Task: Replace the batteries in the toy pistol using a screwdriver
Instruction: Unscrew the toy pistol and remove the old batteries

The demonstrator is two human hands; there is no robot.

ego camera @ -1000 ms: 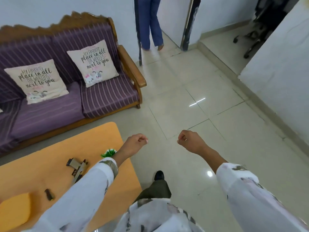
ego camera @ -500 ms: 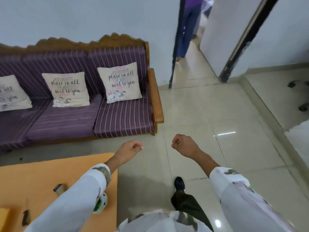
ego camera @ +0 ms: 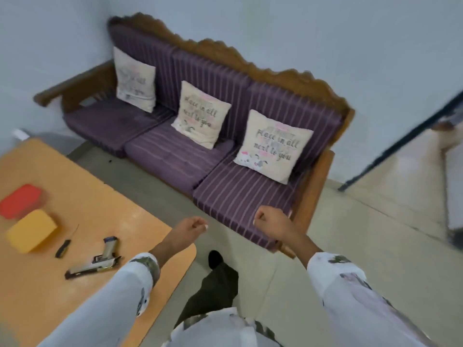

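We find 1 toy pistol (ego camera: 104, 259) lying flat on the orange table (ego camera: 100, 209), with 1 screwdriver (ego camera: 64, 246) just beside it, both untouched. The left hand (ego camera: 191, 225) and right hand (ego camera: 269, 219) are 2 balled fists, empty, in the air near the table's corner. Our judgement: settle at the table, steady the pistol with 1 hand, then take the screwdriver. Further out: 1 yellow box (ego camera: 31, 232), 1 red box (ego camera: 21, 200), 1 sofa (ego camera: 238, 196), 3 cushions (ego camera: 200, 113).

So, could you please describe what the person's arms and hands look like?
Both arms wear long, loose white sleeves, the left sleeve and right sleeve, printed with scattered grey-green patches. The left hand and right hand are bare, ungloved.
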